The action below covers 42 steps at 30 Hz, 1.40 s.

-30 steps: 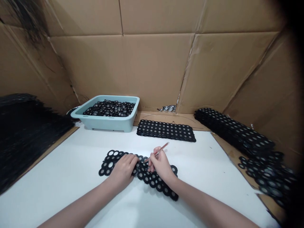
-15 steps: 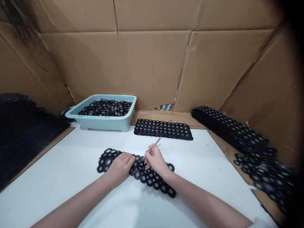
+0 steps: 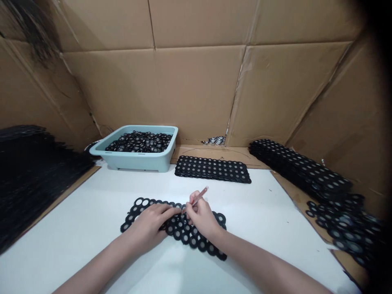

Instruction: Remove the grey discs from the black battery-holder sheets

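Left grip (image 3: 151, 223): laid over ring sheet (image 3: 185, 238); whether it is pinched cannot be told.
Right grip (image 3: 200, 218): pen-like tool (image 3: 202, 193) pinched, tip just beside left fingertips (image 3: 177, 211).
Sheet axis: left to right across bench (image 3: 171, 273), beneath both grips.

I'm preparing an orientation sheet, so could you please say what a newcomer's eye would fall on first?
Probably the pale blue tub of black discs, at the back left of the white tabletop. Then the black ringed mat in front, where the left hand lies and the right hand holds a slim tool.
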Each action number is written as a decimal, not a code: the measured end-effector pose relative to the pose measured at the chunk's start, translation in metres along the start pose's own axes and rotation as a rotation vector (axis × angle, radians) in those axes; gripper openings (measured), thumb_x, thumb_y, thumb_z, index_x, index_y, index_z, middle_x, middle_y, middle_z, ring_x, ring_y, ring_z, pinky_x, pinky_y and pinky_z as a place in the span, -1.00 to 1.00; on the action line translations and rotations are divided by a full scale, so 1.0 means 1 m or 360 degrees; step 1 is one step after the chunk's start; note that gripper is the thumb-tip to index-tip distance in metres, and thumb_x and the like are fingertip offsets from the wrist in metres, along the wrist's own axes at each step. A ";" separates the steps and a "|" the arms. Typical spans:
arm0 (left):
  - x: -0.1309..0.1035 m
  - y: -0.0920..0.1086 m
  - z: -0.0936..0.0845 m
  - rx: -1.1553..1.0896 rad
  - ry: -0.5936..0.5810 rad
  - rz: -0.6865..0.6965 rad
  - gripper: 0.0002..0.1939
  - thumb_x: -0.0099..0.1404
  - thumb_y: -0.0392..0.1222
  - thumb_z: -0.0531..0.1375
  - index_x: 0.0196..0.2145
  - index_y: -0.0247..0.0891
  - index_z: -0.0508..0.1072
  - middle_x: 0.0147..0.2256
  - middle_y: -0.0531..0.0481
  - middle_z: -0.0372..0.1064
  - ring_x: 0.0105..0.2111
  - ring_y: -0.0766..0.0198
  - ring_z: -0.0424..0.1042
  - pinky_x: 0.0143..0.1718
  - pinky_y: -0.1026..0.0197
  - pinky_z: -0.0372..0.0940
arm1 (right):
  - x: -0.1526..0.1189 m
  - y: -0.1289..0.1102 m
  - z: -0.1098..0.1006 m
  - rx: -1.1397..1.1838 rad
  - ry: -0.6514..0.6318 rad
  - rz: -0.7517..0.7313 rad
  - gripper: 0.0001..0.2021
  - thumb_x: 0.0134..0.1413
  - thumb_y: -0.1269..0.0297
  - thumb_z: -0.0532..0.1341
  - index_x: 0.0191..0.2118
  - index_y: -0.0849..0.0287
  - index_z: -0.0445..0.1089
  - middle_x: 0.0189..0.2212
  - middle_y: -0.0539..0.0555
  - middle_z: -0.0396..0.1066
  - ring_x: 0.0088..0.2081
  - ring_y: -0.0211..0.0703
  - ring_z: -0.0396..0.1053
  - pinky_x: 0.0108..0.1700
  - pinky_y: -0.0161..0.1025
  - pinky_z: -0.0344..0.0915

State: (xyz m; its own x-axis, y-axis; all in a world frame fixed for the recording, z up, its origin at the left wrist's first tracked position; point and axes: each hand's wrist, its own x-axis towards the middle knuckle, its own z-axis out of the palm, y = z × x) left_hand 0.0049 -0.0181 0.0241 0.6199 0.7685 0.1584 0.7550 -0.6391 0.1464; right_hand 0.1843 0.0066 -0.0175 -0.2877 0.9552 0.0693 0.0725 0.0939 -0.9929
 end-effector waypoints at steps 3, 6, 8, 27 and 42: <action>-0.006 0.001 -0.005 -0.0030 -0.0043 0.0141 -0.51 0.07 -0.48 -0.03 -0.09 -0.03 0.26 -0.11 0.00 0.24 -0.15 0.18 0.25 -0.15 0.12 0.18 | 0.000 0.000 -0.001 0.0077 -0.0022 0.0047 -0.92 0.06 0.25 -0.03 -0.37 0.10 0.00 -0.58 -0.07 0.19 -0.56 -0.29 0.23 -0.60 -0.37 0.26; -0.006 -0.001 -0.005 -0.0030 -0.0095 0.0197 -0.58 0.09 -0.46 -0.03 -0.13 -0.10 0.29 -0.15 -0.04 0.25 -0.16 0.15 0.25 -0.16 0.10 0.18 | 0.002 0.001 -0.001 0.0100 -0.0026 0.0087 -0.91 0.06 0.25 -0.03 -0.37 0.10 0.00 -0.56 -0.06 0.22 -0.56 -0.29 0.24 -0.60 -0.37 0.26; -0.005 -0.003 -0.004 -0.0089 -0.0124 0.0171 -0.64 0.08 -0.44 -0.01 -0.17 -0.17 0.28 -0.21 -0.06 0.27 -0.20 0.16 0.26 -0.19 0.12 0.19 | 0.003 0.001 -0.001 0.0101 -0.0021 0.0101 -0.91 0.06 0.26 -0.02 -0.37 0.10 -0.01 -0.56 -0.05 0.23 -0.56 -0.30 0.24 -0.60 -0.37 0.26; 0.002 -0.001 0.014 -0.0374 0.0022 -0.0243 -0.60 0.28 -0.24 -0.09 0.08 -0.16 0.01 0.00 -0.07 0.14 0.02 0.16 0.08 0.02 0.02 0.05 | -0.008 -0.010 -0.008 -0.0165 0.0110 -0.0048 -0.78 0.13 0.13 -0.06 -0.45 0.13 0.05 -0.62 -0.08 0.25 -0.59 -0.33 0.20 -0.46 -0.34 0.14; 0.007 0.000 0.022 -0.0297 0.0207 -0.0440 -0.85 0.27 -0.22 -0.05 -0.25 -0.20 0.27 -0.25 -0.03 0.17 -0.20 0.17 0.15 -0.16 0.07 0.12 | -0.012 -0.016 -0.014 -0.0315 -0.0124 -0.0132 -0.69 0.15 0.13 -0.08 -0.55 0.16 -0.02 -0.68 -0.10 0.04 -0.58 -0.34 0.11 -0.46 -0.35 0.08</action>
State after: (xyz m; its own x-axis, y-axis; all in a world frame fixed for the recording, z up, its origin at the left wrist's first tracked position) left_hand 0.0135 -0.0118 0.0039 0.3564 0.9107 0.2089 0.8309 -0.4112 0.3750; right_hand 0.2003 -0.0027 -0.0012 -0.3729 0.9180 0.1347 0.2294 0.2319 -0.9453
